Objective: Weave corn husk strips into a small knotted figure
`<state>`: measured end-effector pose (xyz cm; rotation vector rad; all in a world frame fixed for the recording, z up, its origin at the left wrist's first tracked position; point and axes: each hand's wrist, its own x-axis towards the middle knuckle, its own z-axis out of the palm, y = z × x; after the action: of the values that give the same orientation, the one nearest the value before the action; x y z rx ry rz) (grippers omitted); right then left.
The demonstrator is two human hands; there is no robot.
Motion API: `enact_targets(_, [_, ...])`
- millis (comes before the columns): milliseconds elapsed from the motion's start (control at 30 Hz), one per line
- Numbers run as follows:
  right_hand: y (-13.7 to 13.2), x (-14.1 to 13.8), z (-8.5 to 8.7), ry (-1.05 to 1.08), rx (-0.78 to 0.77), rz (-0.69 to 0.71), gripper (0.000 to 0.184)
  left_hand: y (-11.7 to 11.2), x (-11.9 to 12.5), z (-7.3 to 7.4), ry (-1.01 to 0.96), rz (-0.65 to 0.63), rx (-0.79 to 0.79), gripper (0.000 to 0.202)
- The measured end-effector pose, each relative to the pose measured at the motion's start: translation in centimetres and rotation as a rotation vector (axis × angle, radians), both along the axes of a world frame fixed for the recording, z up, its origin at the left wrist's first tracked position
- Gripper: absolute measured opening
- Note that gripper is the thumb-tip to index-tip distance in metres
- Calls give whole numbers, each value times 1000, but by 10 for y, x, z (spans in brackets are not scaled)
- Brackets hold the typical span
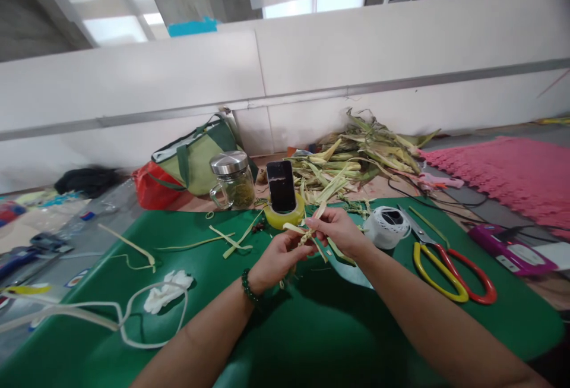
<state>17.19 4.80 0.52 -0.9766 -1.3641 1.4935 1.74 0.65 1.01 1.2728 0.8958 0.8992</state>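
Note:
Both hands meet over the middle of the green mat. A braid of pale corn husk strips [305,237] is pinched between them, with loose strip ends sticking out. My left hand [281,256], with a dark green bead bracelet [249,287] at its wrist, closes its fingers on the braid from below left. From the right, my right hand [339,230] pinches the strips near the same spot. Just behind the hands stands a phone [281,186], leaning upright in a roll of yellowish tape [287,215]. Some cut husk strips [234,245] lie on the mat to the left.
Large scissors [445,263] with yellow and red handles lie right, beside a white roll [386,227]. A glass jar [234,183], a green bag [196,159] and a husk pile [369,144] stand behind. White cord [120,316] and crumpled tissue [169,293] lie on the green mat [312,340].

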Motion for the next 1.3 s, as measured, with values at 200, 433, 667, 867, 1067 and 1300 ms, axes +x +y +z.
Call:
enact_targets(200, [3, 3, 3, -4, -90, -41, 42, 7, -16, -4, -64, -33, -273, 50])
enact_targets(433, [1, -7, -3, 97, -96, -112, 42, 7, -11, -6, -79, 73, -259, 41])
enact_targets(667, [2, -4, -4, -15, -27, -42, 44, 5, -10, -3, -88, -5, -339, 47])
enact_targets(867, [-4, 2, 7, -102, 81, 111, 35, 7, -11, -6, -149, 40, -311, 42])
enact_targets(1067, [-5, 4, 11, -126, 81, 128, 41, 5, -11, -6, -106, 36, -269, 41])
enact_targets(1300, [-13, -1, 10, -286, 87, 80, 44, 9, -11, -2, -20, 100, -92, 42])
